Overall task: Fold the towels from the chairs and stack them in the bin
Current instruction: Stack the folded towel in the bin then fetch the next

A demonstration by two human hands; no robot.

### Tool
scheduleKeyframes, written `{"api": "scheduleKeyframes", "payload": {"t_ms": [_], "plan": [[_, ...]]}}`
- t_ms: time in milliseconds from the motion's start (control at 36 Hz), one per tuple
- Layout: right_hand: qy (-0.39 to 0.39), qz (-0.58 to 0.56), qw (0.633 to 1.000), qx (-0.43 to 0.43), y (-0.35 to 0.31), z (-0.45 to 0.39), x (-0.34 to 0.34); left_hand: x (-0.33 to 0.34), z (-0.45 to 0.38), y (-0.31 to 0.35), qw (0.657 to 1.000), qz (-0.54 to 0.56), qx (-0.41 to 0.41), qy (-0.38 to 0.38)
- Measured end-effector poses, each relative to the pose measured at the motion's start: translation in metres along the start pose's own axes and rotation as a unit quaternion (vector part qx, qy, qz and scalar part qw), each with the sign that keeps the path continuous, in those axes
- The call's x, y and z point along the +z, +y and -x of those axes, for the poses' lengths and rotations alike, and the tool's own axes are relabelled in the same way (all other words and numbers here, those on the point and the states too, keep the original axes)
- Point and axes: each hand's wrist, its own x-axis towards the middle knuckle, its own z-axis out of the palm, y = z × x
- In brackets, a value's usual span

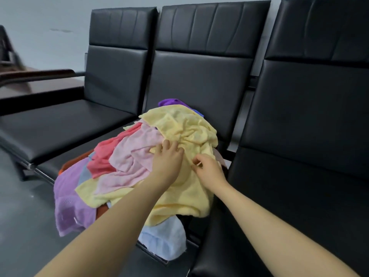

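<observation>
A heap of crumpled towels covers the seat of the middle black chair (199, 80). On top lies a pale yellow towel (185, 126). Beside and under it are a pink towel (131, 156), a coral red one (103, 154), a lilac one (67, 200), a light blue one (165, 236) and a purple one (171, 102) at the back. My left hand (166, 158) lies on the yellow towel with its fingers bunching the cloth. My right hand (207, 168) pinches the same yellow towel just to the right. No bin is in view.
Three black padded chairs stand in a row against a pale wall. The left chair (79, 120) and the right chair (299, 176) hold nothing on their seats. A dark wooden armrest (40, 73) sits at the far left. Grey floor (22, 226) lies below.
</observation>
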Motion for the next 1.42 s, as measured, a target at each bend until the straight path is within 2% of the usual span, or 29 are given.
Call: {"api": "scheduleKeyframes", "payload": {"t_ms": [56, 194, 306, 444, 500, 583, 639, 694, 750, 806, 889, 972, 1028, 1083, 1167, 1250, 1417], "plan": [[0.05, -0.055, 0.997, -0.008, -0.001, 0.004, -0.005, -0.001, -0.001, 0.003, 1.0, 0.015, -0.008, 0.018], [0.106, -0.224, 0.969, 0.019, -0.012, 0.013, -0.027, -0.006, -0.001, 0.016, 0.994, 0.111, -0.014, -0.017], [0.115, -0.244, 0.963, 0.005, -0.019, 0.026, -0.044, -0.022, -0.002, 0.022, 0.992, 0.12, -0.005, -0.029], [0.147, -0.246, 0.958, -0.012, -0.027, 0.041, -0.064, -0.046, 0.0, 0.029, 0.98, 0.182, -0.066, -0.036], [0.152, -0.236, 0.96, -0.012, -0.026, 0.043, -0.07, -0.051, 0.003, 0.03, 0.969, 0.231, -0.078, -0.051], [0.114, -0.184, 0.976, -0.011, -0.024, 0.047, -0.078, -0.059, 0.011, 0.031, 0.947, 0.3, -0.104, -0.041], [0.064, -0.109, 0.992, -0.002, -0.023, 0.049, -0.084, -0.069, 0.016, 0.032, 0.935, 0.333, -0.116, -0.032], [0.035, -0.017, 0.999, -0.005, -0.023, 0.053, -0.09, -0.079, 0.021, 0.033, 0.944, 0.316, -0.097, -0.021], [0.055, 0.019, 0.998, 0.0, -0.02, 0.057, -0.094, -0.087, 0.022, 0.035, 0.944, 0.317, -0.092, -0.017], [0.1, 0.01, 0.995, 0.028, -0.018, 0.063, -0.1, -0.095, 0.021, 0.037, 0.936, 0.338, -0.087, -0.033], [0.14, -0.008, 0.989, 0.055, -0.015, 0.07, -0.107, -0.103, 0.022, 0.039, 0.936, 0.341, -0.032, -0.083], [0.173, -0.069, 0.979, 0.085, -0.017, 0.078, -0.115, -0.109, 0.028, 0.04, 0.948, 0.29, 0.02, -0.132], [0.195, -0.142, 0.964, 0.114, -0.018, 0.081, -0.121, -0.111, 0.03, 0.042, 0.951, 0.274, 0.015, -0.145], [0.22, -0.182, 0.949, 0.134, -0.016, 0.085, -0.128, -0.116, 0.032, 0.046, 0.959, 0.257, -0.008, -0.123], [0.249, -0.131, 0.95, 0.133, -0.007, 0.098, -0.145, -0.13, 0.033, 0.058, 0.966, 0.244, -0.013, -0.082], [0.278, -0.04, 0.951, 0.128, 0.007, 0.108, -0.162, -0.138, 0.033, 0.071, 0.954, 0.289, -0.02, -0.074], [0.331, 0.014, 0.92, 0.209, 0.042, 0.14, -0.203, -0.163, 0.029, 0.128, 0.937, 0.344, 0.025, -0.063]]}}
